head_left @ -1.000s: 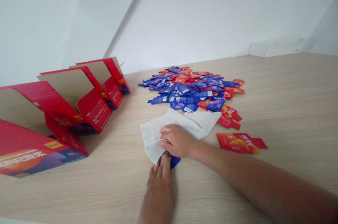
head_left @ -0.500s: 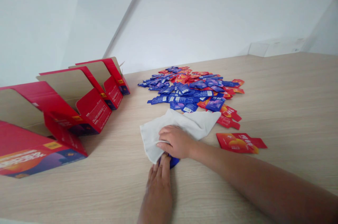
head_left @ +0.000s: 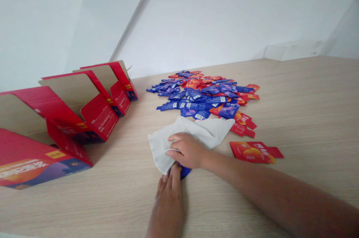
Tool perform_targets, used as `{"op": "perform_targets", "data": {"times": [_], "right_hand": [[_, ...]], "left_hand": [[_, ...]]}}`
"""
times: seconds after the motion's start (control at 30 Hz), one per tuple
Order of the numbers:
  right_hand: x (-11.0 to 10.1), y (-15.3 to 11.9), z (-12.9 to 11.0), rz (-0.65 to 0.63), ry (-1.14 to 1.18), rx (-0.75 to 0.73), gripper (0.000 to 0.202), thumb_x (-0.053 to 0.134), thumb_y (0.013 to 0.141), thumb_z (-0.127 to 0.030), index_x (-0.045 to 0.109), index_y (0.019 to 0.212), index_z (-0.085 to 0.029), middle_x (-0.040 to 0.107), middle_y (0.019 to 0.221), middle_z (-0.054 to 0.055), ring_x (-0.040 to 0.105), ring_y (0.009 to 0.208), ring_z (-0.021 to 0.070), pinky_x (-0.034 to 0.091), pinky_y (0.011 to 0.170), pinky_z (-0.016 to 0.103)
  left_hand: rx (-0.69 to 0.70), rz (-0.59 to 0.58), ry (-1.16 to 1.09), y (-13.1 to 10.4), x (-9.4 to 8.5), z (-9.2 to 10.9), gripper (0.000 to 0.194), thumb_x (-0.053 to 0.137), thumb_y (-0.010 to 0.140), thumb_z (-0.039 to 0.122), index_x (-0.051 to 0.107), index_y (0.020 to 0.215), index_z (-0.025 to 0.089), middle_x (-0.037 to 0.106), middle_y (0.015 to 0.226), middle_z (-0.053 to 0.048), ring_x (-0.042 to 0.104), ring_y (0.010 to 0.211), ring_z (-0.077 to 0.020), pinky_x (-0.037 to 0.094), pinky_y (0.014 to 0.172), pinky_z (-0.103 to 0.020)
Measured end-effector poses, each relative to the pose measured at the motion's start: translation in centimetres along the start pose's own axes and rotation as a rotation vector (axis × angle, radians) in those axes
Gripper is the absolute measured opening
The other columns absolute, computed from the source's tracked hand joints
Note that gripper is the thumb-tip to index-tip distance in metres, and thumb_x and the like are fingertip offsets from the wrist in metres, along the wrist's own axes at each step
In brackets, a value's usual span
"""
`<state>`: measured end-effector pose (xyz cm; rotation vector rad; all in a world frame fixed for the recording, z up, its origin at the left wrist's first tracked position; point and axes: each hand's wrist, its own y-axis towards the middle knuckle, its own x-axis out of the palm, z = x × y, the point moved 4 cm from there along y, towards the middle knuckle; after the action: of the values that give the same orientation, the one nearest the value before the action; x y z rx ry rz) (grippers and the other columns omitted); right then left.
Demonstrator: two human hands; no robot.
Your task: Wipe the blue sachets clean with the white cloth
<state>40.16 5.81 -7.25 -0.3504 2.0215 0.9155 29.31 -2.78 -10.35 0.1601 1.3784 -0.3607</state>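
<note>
A white cloth (head_left: 162, 144) lies spread on the table, just in front of a pile of pouches. My right hand (head_left: 187, 150) rests flat on the cloth, its fingers pointing left and slightly apart. Below it, my left hand (head_left: 169, 189) presses with outstretched fingers on a blue pouch (head_left: 185, 172), whose far part is hidden under the cloth and the hands. To the right of the cloth, beyond my right forearm, lies a single red pouch (head_left: 252, 152).
Three open red boxes (head_left: 67, 155) stand in a row at the left. A heap of blue and red pouches (head_left: 196, 95) spreads behind the cloth on the wooden table (head_left: 316, 110). A white wall (head_left: 224, 17) rises behind the table.
</note>
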Motion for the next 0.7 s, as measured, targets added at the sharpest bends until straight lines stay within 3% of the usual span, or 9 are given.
{"op": "perform_targets", "data": {"times": [0.43, 0.7], "right_hand": [[0.23, 0.12, 0.18, -0.009, 0.001, 0.004, 0.034, 0.048, 0.092, -0.039, 0.069, 0.083, -0.014, 0.065, 0.102, 0.011, 0.056, 0.098, 0.0212, 0.040, 0.089, 0.036], [0.15, 0.02, 0.11, 0.003, 0.000, 0.007, 0.033, 0.048, 0.092, -0.039, 0.068, 0.080, -0.015, 0.064, 0.105, 0.010, 0.055, 0.099, 0.0208, 0.040, 0.089, 0.036]], "left_hand": [[-0.017, -0.024, 0.027, -0.07, 0.19, -0.12, 0.067, 0.013, 0.075, -0.006, 0.032, 0.139, 0.006, 0.035, 0.147, -0.017, 0.029, 0.136, -0.0213, 0.031, 0.112, -0.042], [0.003, 0.015, 0.002, 0.02, 0.31, -0.26, 0.068, 0.014, 0.076, -0.006, 0.032, 0.139, 0.011, 0.038, 0.146, -0.016, 0.031, 0.135, -0.0196, 0.033, 0.111, -0.042]]}}
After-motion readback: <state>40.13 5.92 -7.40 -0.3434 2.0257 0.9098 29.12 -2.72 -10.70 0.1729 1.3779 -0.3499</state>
